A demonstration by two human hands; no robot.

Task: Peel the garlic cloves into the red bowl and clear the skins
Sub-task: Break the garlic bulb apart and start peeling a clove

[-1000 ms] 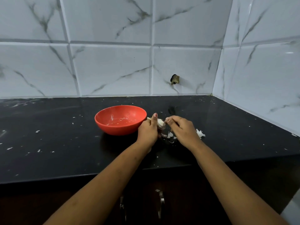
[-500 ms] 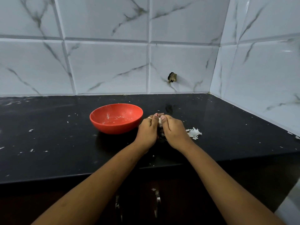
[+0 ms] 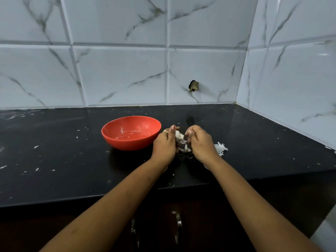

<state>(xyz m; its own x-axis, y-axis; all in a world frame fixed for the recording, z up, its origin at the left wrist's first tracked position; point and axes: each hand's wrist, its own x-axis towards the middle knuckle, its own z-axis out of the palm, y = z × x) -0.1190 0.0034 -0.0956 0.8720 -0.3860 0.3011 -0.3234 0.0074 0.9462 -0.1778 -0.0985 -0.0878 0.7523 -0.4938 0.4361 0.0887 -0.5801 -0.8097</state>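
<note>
Left hand (image 3: 164, 146): fingers curled round a white, lumpy garlic piece (image 3: 179, 136), thumb upright against it.
Right hand (image 3: 201, 144): at 3 o'clock of the left hand, close but apart; fingertips pinch a thin strip of white papery skin (image 3: 185, 146) that hangs from the garlic piece.
Round red plastic bowl (image 3: 131, 142): upright on the glossy black stone counter (image 3: 54, 160), just beside the left hand at its 9 o'clock; pale smears inside.
Loose pile of white skins (image 3: 221, 149): on the counter, at 3 o'clock of the right hand.
</note>
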